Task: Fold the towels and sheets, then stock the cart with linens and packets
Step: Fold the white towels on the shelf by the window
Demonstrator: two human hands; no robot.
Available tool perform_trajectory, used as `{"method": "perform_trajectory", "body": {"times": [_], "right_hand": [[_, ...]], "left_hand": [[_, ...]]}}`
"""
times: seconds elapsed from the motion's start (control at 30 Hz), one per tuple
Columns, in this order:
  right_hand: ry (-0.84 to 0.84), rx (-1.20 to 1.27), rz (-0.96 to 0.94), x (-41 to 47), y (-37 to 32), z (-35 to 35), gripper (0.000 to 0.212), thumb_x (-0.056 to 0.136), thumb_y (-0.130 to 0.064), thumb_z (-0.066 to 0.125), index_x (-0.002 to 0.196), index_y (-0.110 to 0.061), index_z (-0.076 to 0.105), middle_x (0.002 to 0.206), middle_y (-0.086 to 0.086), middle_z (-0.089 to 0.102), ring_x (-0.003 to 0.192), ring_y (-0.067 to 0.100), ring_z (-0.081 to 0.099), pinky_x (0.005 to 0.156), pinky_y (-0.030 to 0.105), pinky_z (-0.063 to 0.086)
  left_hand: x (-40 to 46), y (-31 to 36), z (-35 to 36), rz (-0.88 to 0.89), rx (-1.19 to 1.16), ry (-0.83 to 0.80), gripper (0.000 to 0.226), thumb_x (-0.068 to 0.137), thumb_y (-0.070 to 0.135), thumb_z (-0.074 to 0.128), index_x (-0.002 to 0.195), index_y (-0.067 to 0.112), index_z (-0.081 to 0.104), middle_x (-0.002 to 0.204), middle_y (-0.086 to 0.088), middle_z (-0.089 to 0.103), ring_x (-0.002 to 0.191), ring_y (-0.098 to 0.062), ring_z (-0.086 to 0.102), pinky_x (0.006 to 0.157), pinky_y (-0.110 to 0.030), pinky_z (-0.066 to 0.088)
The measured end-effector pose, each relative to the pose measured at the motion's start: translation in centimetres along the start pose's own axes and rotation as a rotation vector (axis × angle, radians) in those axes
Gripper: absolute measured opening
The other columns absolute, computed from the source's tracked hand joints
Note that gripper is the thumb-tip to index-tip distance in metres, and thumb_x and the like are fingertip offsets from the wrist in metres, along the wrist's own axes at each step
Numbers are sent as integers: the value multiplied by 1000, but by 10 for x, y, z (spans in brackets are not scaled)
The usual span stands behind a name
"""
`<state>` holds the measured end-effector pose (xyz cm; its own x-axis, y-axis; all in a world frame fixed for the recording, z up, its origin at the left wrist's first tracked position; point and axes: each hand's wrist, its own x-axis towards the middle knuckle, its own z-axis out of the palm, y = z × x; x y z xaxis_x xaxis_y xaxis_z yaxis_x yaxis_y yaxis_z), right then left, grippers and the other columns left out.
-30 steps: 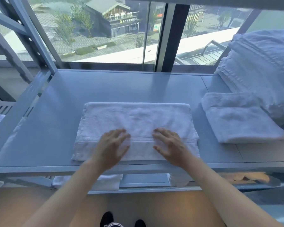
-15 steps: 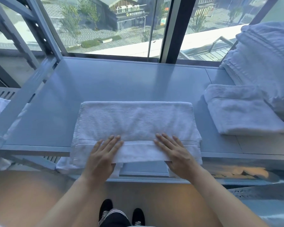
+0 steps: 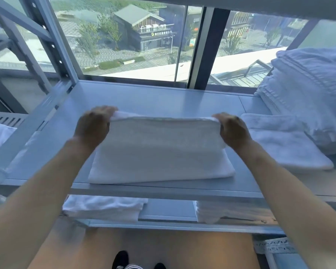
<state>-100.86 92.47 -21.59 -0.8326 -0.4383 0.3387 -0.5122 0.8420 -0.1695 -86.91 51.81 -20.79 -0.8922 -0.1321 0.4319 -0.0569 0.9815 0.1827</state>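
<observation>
A white towel (image 3: 161, 150) lies folded on the grey shelf (image 3: 157, 100) in front of me. My left hand (image 3: 93, 127) grips its far left corner and my right hand (image 3: 232, 129) grips its far right corner. Both hands hold that far edge raised above the shelf, so the towel slopes down toward its near fold at the shelf's front. The fingertips of both hands are hidden behind the cloth.
A smaller folded white towel (image 3: 285, 144) lies to the right, beside a tall stack of white linens (image 3: 306, 94). Folded towels (image 3: 105, 206) sit on the lower shelf. A metal upright (image 3: 52, 41) stands at the left, a window behind.
Both hands left the towel's near edge, where they pressed flat, and now grip the corners of an edge held up at the far side. The camera view shifted down.
</observation>
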Motion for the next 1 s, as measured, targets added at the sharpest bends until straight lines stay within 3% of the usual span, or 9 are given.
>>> {"method": "perform_trajectory", "body": {"times": [0.1, 0.23, 0.4, 0.5, 0.6, 0.67, 0.8, 0.87, 1.0], "right_hand": [[156, 15, 12, 41, 1, -25, 44, 87, 5, 48, 120, -13, 71, 119, 13, 73, 108, 37, 67, 89, 42, 53], [347, -3, -142, 14, 4, -29, 49, 84, 9, 48, 123, -12, 69, 122, 9, 72, 112, 32, 64, 100, 42, 47], [36, 25, -212, -91, 19, 38, 59, 79, 16, 48, 128, -9, 71, 135, 8, 68, 130, 32, 61, 105, 54, 46], [-135, 57, -154, -130, 33, 69, 63, 79, 14, 47, 134, -8, 68, 144, 9, 61, 134, 36, 57, 106, 54, 47], [-231, 50, -79, -131, 39, 70, 69, 83, 6, 37, 144, -15, 60, 154, 1, 51, 143, 30, 47, 110, 52, 40], [-290, 20, -67, -130, 39, 65, 73, 81, -3, 30, 148, -19, 55, 158, -3, 45, 148, 26, 41, 115, 52, 33], [-345, -27, -77, -128, 20, 56, 74, 75, -16, 45, 148, -17, 54, 163, -1, 38, 152, 25, 35, 120, 53, 27], [-327, 30, -129, -120, -10, 63, 71, 80, -29, 49, 150, -19, 49, 166, 0, 34, 153, 23, 30, 122, 51, 24], [-330, 201, -161, -70, -88, 99, 68, 99, -45, 39, 163, -24, 24, 172, -6, 15, 158, 17, 10, 125, 46, 7]], "left_hand": [[45, -4, -13, -8, -23, 77, 55, 84, -11, 48, 133, 7, 66, 130, -22, 67, 120, -43, 62, 100, -53, 51], [14, -10, -17, 56, 16, 216, 54, 84, -9, 50, 132, 12, 63, 129, -17, 68, 117, -41, 61, 102, -50, 48], [-108, -6, 37, 58, -45, -2, 65, 73, -9, 43, 131, 8, 66, 139, -16, 63, 126, -39, 59, 99, -54, 45], [-155, -6, 69, 6, -87, -201, 75, 68, -22, 56, 138, 5, 62, 150, -15, 53, 138, -43, 50, 102, -63, 46], [-157, -12, 71, -50, -135, -291, 91, 62, -28, 66, 146, 8, 56, 157, -9, 45, 146, -38, 41, 109, -61, 42], [-150, -11, 63, -79, -119, -363, 81, 72, -10, 60, 149, 15, 52, 161, -3, 38, 150, -35, 36, 112, -61, 38], [-140, -2, 50, -170, 37, -577, 76, 81, 42, 36, 156, 28, 38, 171, 4, 16, 158, -19, 10, 121, -58, 21], [-126, 20, 52, -122, 36, -554, 78, 85, 58, 27, 156, 27, 36, 171, 3, 17, 158, -19, 10, 122, -57, 20], [-78, 77, 91, 34, -60, -525, 66, 103, 57, 27, 162, 28, 24, 172, 4, 12, 159, -17, 9, 123, -56, 19]]}}
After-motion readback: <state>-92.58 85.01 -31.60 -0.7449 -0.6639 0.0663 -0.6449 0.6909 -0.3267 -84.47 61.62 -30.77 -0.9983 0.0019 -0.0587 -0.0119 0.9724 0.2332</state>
